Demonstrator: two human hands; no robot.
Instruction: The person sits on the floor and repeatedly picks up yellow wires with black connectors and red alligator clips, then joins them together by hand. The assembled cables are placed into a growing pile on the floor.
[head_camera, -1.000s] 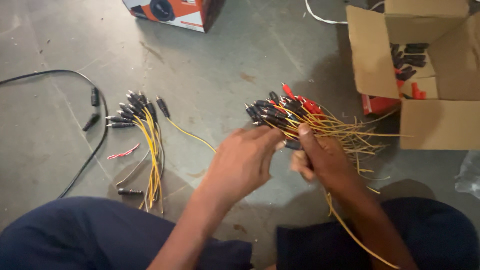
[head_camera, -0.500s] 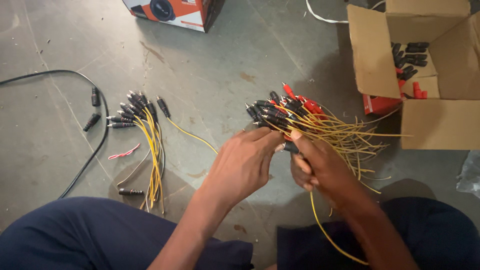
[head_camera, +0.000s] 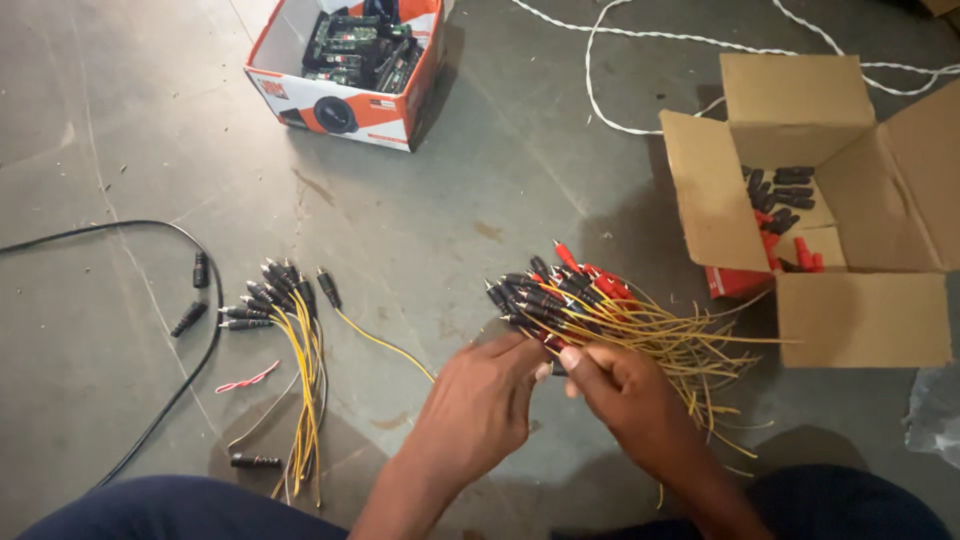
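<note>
The grey concrete floor (head_camera: 520, 130) carries everything here. At the right stands an open brown cardboard box (head_camera: 860, 320) with loose black and red plug caps inside; at the top, an orange-and-white carton (head_camera: 350, 105) holds green circuit boards.

The biggest heap is the large bundle of yellow-wired leads with black and red plugs (head_camera: 610, 315), lying on the floor just ahead of the hands and fanning toward the cardboard box. To the left, well apart, lies a smaller bunch of yellow-wired black-plug leads (head_camera: 290, 330), laid side by side.

Judging by the two heaps, only a lesser share is set aside; most leads remain in the large bundle.

The left hand (head_camera: 480, 410) and right hand (head_camera: 625, 400) meet at the bundle's near edge, fingers pinched narrowly on one plug end.
</note>
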